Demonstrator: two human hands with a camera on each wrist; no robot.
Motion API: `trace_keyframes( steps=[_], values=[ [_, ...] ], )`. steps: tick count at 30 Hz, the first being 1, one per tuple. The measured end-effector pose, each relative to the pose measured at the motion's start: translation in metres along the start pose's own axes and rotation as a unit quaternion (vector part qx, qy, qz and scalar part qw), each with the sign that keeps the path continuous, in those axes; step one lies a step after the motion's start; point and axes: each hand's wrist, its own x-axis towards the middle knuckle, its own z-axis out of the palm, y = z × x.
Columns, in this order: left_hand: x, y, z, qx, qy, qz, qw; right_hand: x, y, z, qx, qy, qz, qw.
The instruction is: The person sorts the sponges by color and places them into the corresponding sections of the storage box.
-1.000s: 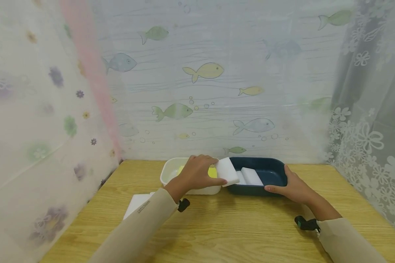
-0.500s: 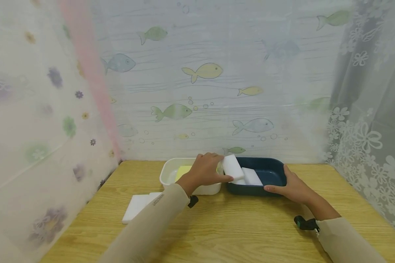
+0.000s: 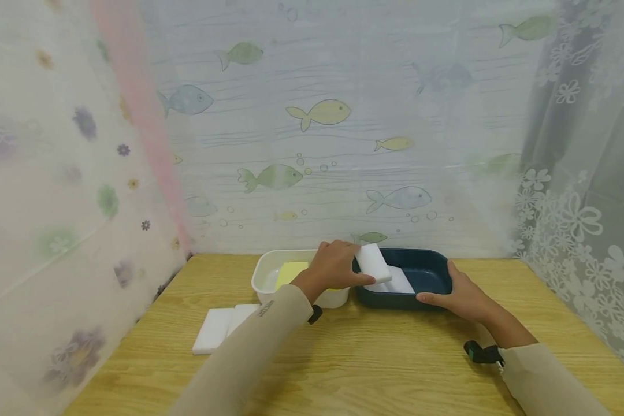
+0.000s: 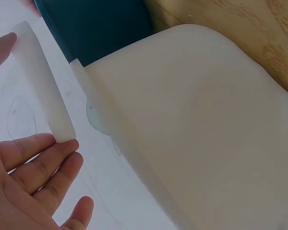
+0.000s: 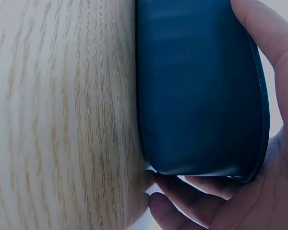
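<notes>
In the head view my left hand [image 3: 338, 267] pinches a white sponge [image 3: 373, 263] between thumb and fingertips. It holds the tilted sponge above the left part of a dark blue container [image 3: 385, 300]. The left wrist view shows the sponge [image 4: 45, 86] edge-on between thumb and fingers. Another white sponge [image 3: 399, 282] leans inside the blue container, partly hidden by the held one. My right hand [image 3: 465, 294] grips the container's right end, thumb on the front and fingers round the side. In the right wrist view the fingers wrap the container [image 5: 197, 96] at its end.
A white container [image 3: 262, 283] with yellow sponges [image 3: 291, 273] inside stands against the blue one's left side. Two white sponges [image 3: 213, 330] lie on the wooden table [image 3: 374, 358] at the left, partly behind the left sleeve. A fish-patterned curtain [image 3: 312, 144] hangs behind.
My left hand has carried the white sponge rightward, from between the two containers to over the blue one. More yellow now shows in the white container. The right hand has stayed put.
</notes>
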Motion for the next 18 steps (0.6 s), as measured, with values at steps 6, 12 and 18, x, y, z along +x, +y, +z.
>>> trace_keyframes(
  steps=[6,12,18],
  values=[
    [0.0060,0.0010,0.0048,-0.004,-0.009,0.003,0.9999,0.0003,0.0001,-0.0003,-0.002,-0.003,0.001,1.000],
    [0.0085,0.0047,0.0059,-0.001,-0.024,0.006,0.9997,0.0006,-0.0005,-0.0005,0.005,-0.014,0.007,1.000],
    [0.0099,0.0095,0.0056,0.011,-0.037,0.003,0.9993,-0.0006,-0.0017,-0.0021,0.007,-0.015,0.004,1.000]
  ],
)
